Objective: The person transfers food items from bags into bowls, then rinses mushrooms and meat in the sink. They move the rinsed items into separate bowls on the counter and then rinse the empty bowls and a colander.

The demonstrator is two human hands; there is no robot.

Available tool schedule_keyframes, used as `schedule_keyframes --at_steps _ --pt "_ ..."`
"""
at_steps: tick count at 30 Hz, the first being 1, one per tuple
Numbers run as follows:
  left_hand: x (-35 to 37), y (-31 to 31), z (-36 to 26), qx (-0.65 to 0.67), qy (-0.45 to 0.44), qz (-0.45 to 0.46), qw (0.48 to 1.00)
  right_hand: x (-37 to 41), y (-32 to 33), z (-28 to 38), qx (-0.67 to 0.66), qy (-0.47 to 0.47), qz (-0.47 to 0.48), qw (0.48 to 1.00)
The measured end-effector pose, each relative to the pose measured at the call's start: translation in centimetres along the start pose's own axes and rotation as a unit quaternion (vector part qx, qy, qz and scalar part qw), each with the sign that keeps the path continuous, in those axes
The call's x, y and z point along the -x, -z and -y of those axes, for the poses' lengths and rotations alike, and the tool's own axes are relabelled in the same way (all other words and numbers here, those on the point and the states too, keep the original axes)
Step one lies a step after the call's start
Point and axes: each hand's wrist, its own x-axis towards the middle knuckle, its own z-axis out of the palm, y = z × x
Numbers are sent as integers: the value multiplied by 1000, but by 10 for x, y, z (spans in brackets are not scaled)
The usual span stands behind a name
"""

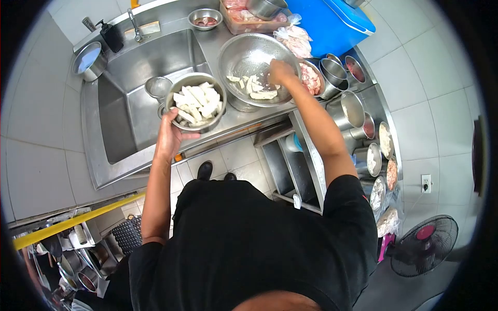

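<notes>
My left hand (171, 130) grips the near left side of a round steel pot (224, 109), thumb on the rim and fingers beneath. Pale, thick-cut strips (197, 101) fill the pot, which is held over the sink's front right edge. My right hand (280, 72) is inside a wide steel bowl (236, 54) on the counter, near its right wall. Its fingers look curled and closed, but what they hold, if anything, is hidden. More pale strips (263, 95) lie in the near part of that bowl.
A small strainer (158, 87) sits in the sink (116, 129). Raw meat fills a tub (231, 26) behind the bowl and another bowl (311, 78) beside it. Several steel containers (353, 110) line the right counter. A blue cooler (332, 26) stands at the back.
</notes>
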Motion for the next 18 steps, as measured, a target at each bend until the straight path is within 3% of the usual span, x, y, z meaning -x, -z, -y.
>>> schedule_keyframes --at_steps 2,5,6,8,10,12,18 --pt "5 -3 14 2 8 -21 1000 -3 4 -7 4 5 -32 999" --pt "5 -1 39 10 58 3 998 2 23 -14 -114 109 58 986" --pt "7 -6 41 11 58 0 998 4 19 -13 -115 111 60 985" --pt "8 -18 48 -29 56 -6 998 9 10 -12 -39 222 127 966" --pt "7 -22 54 -23 59 0 998 16 0 -5 -2 215 155 964" --pt "5 -25 58 -27 66 13 997 28 -5 -3 -97 221 139 961" --pt "2 -27 55 -27 63 31 997 20 -12 -20 -170 273 122 939"
